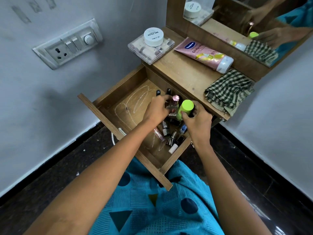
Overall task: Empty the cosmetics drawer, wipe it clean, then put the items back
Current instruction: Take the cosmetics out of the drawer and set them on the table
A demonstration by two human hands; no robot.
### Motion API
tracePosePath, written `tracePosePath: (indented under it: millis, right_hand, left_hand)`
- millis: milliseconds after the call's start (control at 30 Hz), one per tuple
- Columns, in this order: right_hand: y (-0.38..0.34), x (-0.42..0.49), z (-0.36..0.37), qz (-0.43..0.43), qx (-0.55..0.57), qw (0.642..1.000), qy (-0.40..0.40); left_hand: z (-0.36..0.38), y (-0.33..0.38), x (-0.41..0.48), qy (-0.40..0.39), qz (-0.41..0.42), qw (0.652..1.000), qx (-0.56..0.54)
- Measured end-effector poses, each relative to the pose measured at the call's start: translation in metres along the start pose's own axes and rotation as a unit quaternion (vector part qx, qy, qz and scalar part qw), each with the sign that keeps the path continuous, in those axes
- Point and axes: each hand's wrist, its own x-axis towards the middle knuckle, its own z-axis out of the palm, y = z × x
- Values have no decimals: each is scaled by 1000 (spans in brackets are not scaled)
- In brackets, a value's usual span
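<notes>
switchboard (67, 44): is sitting on the wall, well left of the dresser.
drawer (108, 97): is standing pulled open below the counter's (183, 73) front edge; whitish smears are showing on its bare left half.
clear plastic box (166, 46): is lying at the counter's back left corner, its small contents too blurred to name.
white jar (153, 36): is resting on the box lid, its label reading "nail polish".
left hand (156, 111): is reaching into the drawer's back right part, fingers curling round the glass bottle.
black tubes (158, 92): two are standing upright against the drawer's back wall, just beyond the left fingertips.
small cosmetics (169, 134): are lying jumbled along the drawer's right wall, towards its front right corner, below both wrists.
glass bottle (174, 106): pink-capped, is standing upright in the left hand's grip, just beside the lime-green bottle; whether it is resting on the drawer floor is not showing.
lime-green bottle (186, 107): is sitting in the right hand's grip at the drawer's back right, just in front of the counter's front edge.
right hand (197, 122): is wrapping thumb and fingers round the lime-green bottle.
vaseline tube (203, 55): is lying on its side along the counter's back edge, white cap pointing right.
checked cloth (228, 92): is lying crumpled at the counter's front right corner.
mirror (237, 17): is rising behind the counter's back edge, reflecting the jar, cloth and hands.
</notes>
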Motion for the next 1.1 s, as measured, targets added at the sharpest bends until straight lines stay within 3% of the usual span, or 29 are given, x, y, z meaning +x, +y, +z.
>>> tracePosePath:
  millis: [400,733,1100]
  right_hand:
    - [-50,26,-47,-51,39,997,45]
    - [-51,74,-70,-66,47,990,118]
    - [-37,101,-71,-58,32,990,126]
  left_hand:
    - [-48,52,11,75,46,991,-97]
    - [-26,88,59,127,75,979,-138]
    - [-4,101,83,113,74,976,-172]
